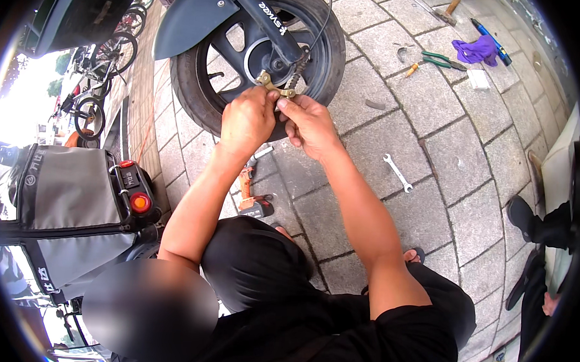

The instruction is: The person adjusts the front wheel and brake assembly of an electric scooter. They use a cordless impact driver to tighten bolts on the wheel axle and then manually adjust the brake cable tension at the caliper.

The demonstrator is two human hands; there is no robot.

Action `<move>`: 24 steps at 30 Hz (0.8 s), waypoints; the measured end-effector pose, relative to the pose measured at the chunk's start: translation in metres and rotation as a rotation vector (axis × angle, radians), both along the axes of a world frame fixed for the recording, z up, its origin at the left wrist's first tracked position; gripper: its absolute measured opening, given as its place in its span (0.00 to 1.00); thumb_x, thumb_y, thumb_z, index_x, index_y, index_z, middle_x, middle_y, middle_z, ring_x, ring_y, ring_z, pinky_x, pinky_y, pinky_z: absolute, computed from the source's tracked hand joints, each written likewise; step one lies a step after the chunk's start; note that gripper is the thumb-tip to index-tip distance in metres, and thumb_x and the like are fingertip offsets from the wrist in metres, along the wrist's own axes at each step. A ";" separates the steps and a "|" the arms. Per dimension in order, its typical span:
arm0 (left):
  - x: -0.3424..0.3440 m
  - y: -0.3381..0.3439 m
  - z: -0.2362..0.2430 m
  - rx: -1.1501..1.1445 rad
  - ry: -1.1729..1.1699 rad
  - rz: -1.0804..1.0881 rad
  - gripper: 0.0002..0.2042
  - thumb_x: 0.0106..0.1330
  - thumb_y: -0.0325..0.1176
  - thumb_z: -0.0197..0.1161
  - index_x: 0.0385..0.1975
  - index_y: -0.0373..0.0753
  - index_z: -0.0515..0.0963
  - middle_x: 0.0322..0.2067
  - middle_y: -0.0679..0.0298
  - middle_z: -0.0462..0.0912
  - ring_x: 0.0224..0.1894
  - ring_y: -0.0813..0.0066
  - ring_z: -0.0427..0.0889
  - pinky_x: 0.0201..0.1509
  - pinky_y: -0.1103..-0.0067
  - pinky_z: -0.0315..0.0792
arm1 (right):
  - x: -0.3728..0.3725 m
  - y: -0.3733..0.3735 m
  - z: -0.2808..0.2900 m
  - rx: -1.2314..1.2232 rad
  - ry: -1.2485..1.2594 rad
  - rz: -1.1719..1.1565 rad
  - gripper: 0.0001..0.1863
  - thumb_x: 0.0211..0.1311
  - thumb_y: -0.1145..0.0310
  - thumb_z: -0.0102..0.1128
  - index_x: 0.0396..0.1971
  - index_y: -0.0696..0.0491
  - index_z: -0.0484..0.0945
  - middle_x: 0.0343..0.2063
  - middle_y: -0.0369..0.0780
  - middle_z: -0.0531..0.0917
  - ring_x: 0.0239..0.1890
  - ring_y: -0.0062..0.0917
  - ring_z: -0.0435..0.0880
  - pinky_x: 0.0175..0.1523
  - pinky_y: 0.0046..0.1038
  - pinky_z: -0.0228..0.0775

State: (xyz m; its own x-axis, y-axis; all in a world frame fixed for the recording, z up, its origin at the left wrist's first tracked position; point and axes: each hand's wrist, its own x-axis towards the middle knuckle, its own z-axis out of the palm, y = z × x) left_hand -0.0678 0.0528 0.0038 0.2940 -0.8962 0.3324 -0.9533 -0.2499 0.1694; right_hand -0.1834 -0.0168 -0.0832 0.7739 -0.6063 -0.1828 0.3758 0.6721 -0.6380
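Observation:
A scooter's front wheel [184, 94] with a black tyre and dark spokes stands at the top centre. Beside its hub is a gold-coloured metal bracket [278, 90], below a coil spring [298, 75] on the fork [270, 24]. My left hand [248, 117] is closed on the bracket's left side, fingertips pinching at its lower edge. From the right, my right hand [310, 125] meets it, thumb and forefinger pinched against the same bracket, the other fingers curled beneath. Between the fingertips, any smaller part is too hidden to make out.
An orange power drill [246, 189] stands below my left wrist; an open-end wrench [397, 173] lies right of my right forearm. Farther right are green-handled pliers [442, 60], a purple cloth [476, 50] and a hammer [447, 14]. A grey delivery box [78, 199] is at left; another person's shoe [520, 218] at right.

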 end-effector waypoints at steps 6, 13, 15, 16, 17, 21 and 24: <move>-0.002 0.000 0.001 -0.010 0.014 -0.006 0.12 0.74 0.37 0.61 0.31 0.36 0.78 0.30 0.49 0.85 0.34 0.42 0.85 0.37 0.55 0.79 | 0.014 0.004 -0.015 0.060 -0.081 -0.071 0.11 0.75 0.64 0.63 0.44 0.57 0.80 0.25 0.35 0.81 0.17 0.14 0.72 0.18 0.18 0.57; 0.002 0.002 -0.003 -0.021 0.012 -0.004 0.12 0.73 0.37 0.61 0.30 0.36 0.78 0.29 0.49 0.84 0.32 0.43 0.85 0.35 0.55 0.79 | 0.001 0.003 -0.006 0.253 -0.251 0.100 0.13 0.77 0.61 0.60 0.46 0.56 0.80 0.31 0.38 0.84 0.18 0.15 0.73 0.18 0.20 0.58; 0.002 0.001 -0.003 -0.026 0.015 0.002 0.12 0.73 0.37 0.62 0.30 0.36 0.79 0.29 0.49 0.84 0.32 0.43 0.85 0.35 0.56 0.78 | -0.005 0.001 0.000 0.155 -0.145 0.110 0.14 0.76 0.60 0.61 0.46 0.56 0.80 0.33 0.39 0.85 0.18 0.15 0.73 0.17 0.21 0.59; 0.003 0.001 -0.003 -0.024 0.016 0.007 0.11 0.73 0.37 0.62 0.30 0.36 0.79 0.30 0.50 0.84 0.33 0.43 0.85 0.35 0.57 0.78 | 0.000 0.002 -0.006 0.081 -0.078 0.083 0.14 0.74 0.61 0.64 0.46 0.57 0.78 0.31 0.37 0.83 0.17 0.15 0.74 0.17 0.20 0.60; 0.002 0.000 -0.004 -0.021 0.019 0.013 0.11 0.74 0.36 0.63 0.31 0.36 0.80 0.30 0.50 0.84 0.33 0.43 0.85 0.35 0.58 0.77 | 0.003 0.004 -0.006 0.068 -0.036 0.014 0.14 0.74 0.62 0.65 0.46 0.57 0.78 0.30 0.37 0.82 0.17 0.15 0.74 0.17 0.20 0.60; 0.002 0.000 -0.003 -0.041 0.030 -0.004 0.12 0.74 0.36 0.62 0.30 0.36 0.77 0.29 0.49 0.83 0.31 0.42 0.84 0.33 0.56 0.76 | 0.013 0.004 -0.006 0.031 -0.004 -0.154 0.11 0.72 0.66 0.66 0.42 0.58 0.78 0.28 0.35 0.80 0.17 0.14 0.72 0.17 0.19 0.60; 0.004 0.002 -0.003 -0.030 -0.026 -0.032 0.11 0.73 0.37 0.61 0.32 0.36 0.78 0.29 0.49 0.85 0.29 0.44 0.86 0.32 0.56 0.80 | 0.014 0.003 -0.016 0.023 -0.071 -0.114 0.09 0.75 0.66 0.63 0.43 0.57 0.79 0.30 0.37 0.81 0.18 0.14 0.73 0.18 0.19 0.60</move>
